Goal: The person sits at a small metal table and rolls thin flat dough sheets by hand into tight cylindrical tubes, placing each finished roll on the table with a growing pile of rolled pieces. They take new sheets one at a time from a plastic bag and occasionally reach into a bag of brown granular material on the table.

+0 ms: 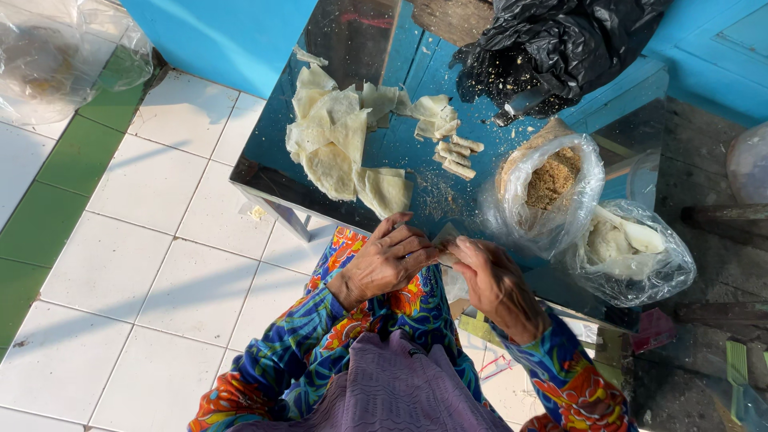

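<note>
Head view, looking down at reflective glass tabletop [416, 136].

Pkgs: clear plastic bag of brown crumbly filling [552, 188], mouth rolled open, R side of top. Just beside it, nearer the R edge, second clear plastic bag of white doughy paste [632, 252] w/ pale spoon-like handle sticking out; bags touching. Crumpled black plastic bag [560, 40] at far edge, crumbs scattered under it. Clear empty-looking plastic bag [56, 56] on white-and-green tiled floor [152, 272], well apart, far L.

Hands: left hand [388, 260] and right hand [496, 284] meet at near table edge, both curled shut, fingertips pinching one small pale thin wrapper piece [446, 238] between them; its contents hidden by fingers.

Around: heap of thin pale-yellow pastry wrappers [340, 144] mid-table, overlapping, some folded. Row of small rolled pale pastry sticks [456, 156] just R of heap, between heap and filling bag. Sleeves blue/orange floral; purple cloth on lap. Nothing lies between hands and bags.
</note>
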A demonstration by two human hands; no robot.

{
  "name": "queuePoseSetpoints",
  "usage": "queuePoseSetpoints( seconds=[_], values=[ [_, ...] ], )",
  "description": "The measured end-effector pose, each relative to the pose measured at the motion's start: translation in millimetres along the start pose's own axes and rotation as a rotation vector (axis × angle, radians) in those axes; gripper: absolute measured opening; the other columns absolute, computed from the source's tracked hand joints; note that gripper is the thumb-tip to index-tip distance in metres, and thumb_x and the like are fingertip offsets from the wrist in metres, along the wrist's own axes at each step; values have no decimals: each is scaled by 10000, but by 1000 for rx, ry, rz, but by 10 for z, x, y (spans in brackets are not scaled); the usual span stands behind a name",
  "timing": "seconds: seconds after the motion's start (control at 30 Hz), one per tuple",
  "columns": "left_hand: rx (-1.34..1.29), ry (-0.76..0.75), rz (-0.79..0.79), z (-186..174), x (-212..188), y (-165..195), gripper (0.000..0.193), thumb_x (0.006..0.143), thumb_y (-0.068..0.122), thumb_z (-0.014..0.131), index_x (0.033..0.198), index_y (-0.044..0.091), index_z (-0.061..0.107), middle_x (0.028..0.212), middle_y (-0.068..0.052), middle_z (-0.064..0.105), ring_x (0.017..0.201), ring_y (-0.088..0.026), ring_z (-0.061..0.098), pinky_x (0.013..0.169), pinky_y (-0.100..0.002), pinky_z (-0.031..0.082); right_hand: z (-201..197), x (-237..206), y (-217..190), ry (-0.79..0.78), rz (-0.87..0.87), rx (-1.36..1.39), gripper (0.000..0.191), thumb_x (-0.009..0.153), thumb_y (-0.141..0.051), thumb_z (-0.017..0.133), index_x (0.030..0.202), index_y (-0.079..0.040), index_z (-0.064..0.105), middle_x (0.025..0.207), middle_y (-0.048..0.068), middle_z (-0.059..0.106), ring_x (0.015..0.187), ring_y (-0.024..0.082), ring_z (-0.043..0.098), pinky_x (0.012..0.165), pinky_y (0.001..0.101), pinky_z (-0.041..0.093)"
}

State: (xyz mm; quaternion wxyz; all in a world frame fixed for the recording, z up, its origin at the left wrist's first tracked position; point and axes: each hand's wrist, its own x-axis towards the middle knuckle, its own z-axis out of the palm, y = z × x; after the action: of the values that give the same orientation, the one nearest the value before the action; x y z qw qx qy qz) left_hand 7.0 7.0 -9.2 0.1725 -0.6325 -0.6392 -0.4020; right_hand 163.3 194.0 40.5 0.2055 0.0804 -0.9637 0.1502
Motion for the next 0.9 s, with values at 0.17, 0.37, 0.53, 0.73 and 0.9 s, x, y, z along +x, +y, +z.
queuePoseSetpoints(
  seconds=[0.17,0.37,0.53,0.73,0.9],
  values=[
    [-5,9,-57,31,-22,35,224,905,165,773,1121,126,727,1061,13,679,1083,-179,648,1171,-523,397,22,-150,28,102,-52,-71,549,889,-28,761,1363,6,487,1138,133,736,1087,280,683,921,397,521],
    [91,0,-52,38,-42,62,233,901,206,784,1119,148,725,1068,21,658,1073,-165,641,1135,-573,381,128,-242,115,126,-59,-129,556,911,36,752,1402,0,495,1088,128,752,1003,241,700,865,383,528],
    [312,-26,3,-2,-106,154,333,905,199,749,1238,207,729,1100,51,639,1035,-118,623,988,-489,397,112,-248,84,95,-52,-169,564,904,49,770,1411,-24,534,1025,96,724,959,234,695,821,385,523],
    [332,-69,-4,-39,-108,212,348,949,177,703,1296,188,677,1272,30,670,1168,-125,638,1014,-439,376,37,-182,-15,109,-88,-165,568,878,81,695,1398,-47,502,1180,146,704,1071,289,694,934,426,512],
    [294,-112,-10,-25,-97,254,369,985,180,662,1353,165,636,1333,34,665,1256,-132,622,1098,-467,364,86,-131,-11,146,-121,-39,532,952,77,646,1405,-57,402,1250,175,676,1137,299,686,1050,452,477]
  ],
)
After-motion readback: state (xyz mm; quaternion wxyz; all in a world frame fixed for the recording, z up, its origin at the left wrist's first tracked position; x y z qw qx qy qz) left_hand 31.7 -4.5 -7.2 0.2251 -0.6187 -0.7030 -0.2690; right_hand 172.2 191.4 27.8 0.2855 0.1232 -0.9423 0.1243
